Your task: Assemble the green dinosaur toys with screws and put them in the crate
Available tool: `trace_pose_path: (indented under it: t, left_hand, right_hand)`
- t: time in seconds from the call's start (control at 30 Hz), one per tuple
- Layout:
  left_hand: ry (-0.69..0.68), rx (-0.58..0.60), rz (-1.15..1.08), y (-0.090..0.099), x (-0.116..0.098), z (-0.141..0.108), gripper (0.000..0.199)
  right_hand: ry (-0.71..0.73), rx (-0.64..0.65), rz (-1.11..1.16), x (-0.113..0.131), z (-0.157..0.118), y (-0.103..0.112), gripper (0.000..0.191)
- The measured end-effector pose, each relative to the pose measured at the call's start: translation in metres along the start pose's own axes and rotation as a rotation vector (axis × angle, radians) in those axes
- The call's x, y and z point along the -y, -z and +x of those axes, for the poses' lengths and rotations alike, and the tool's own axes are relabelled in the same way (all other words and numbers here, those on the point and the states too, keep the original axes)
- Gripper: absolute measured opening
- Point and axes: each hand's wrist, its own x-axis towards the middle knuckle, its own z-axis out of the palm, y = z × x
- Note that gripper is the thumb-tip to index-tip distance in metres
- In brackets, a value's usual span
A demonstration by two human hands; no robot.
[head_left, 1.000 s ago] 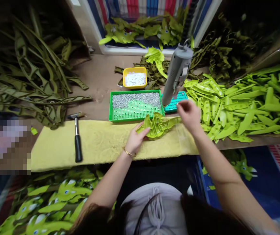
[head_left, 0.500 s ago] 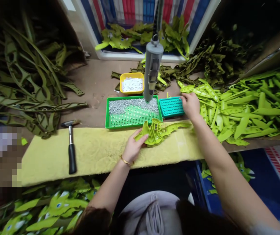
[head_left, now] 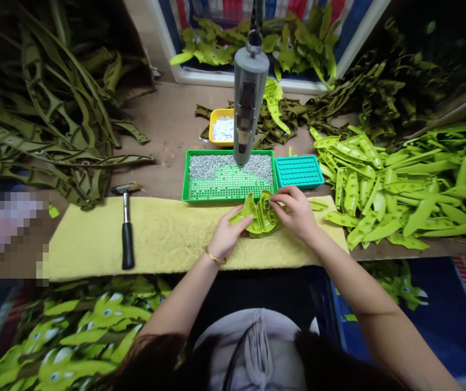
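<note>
My left hand grips a lime-green plastic shell half by its left end, hollow side up, above the yellow cloth. My right hand is closed in a pinch at the shell's right part; whatever its fingertips hold is too small to make out. Just beyond the hands lies a green perforated tray with small silvery pieces in it. Beside it sits a teal ridged tray. A grey cylindrical electric screwdriver hangs over the green tray, untouched.
A hammer lies on the cloth at left. A yellow tub holds white pieces. Lime-green parts are heaped at right, dark olive parts at left. A white-framed bin stands behind.
My right hand has come from the teal tray to the shell, nearer me and to the left. The left hand still holds the shell. The whole view has shifted slightly.
</note>
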Motion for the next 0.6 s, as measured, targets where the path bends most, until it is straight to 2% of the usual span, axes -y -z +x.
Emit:
trace_pose_path:
  t: [0.13, 0.2, 0.27, 0.37, 0.43, 0.6]
  left_hand:
    - [-0.015, 0.015, 0.0, 0.0, 0.002, 0.0, 0.063]
    - [-0.024, 0.02, 0.001, 0.001, 0.003, 0.0, 0.062]
    - [-0.023, 0.021, 0.01, 0.001, 0.004, 0.0, 0.062]
    - [-0.016, -0.002, 0.022, 0.002, 0.003, 0.001, 0.064]
    - [-0.007, -0.01, 0.028, 0.002, 0.002, 0.0, 0.065]
    - [-0.003, 0.15, 0.134, 0.004, -0.006, -0.011, 0.06]
  right_hand:
    - [0.061, -0.033, -0.163, 0.002, -0.015, -0.019, 0.022]
    - [0.061, -0.016, -0.245, -0.002, -0.02, -0.015, 0.027]
    - [-0.031, -0.002, -0.266, -0.006, -0.025, -0.007, 0.038]
    - [-0.221, 0.078, -0.211, -0.012, -0.028, 0.006, 0.051]
    - [-0.277, 0.172, -0.142, -0.011, -0.029, 0.013, 0.054]
    - [-0.429, 0.301, 0.13, 0.003, -0.033, 0.028, 0.055]
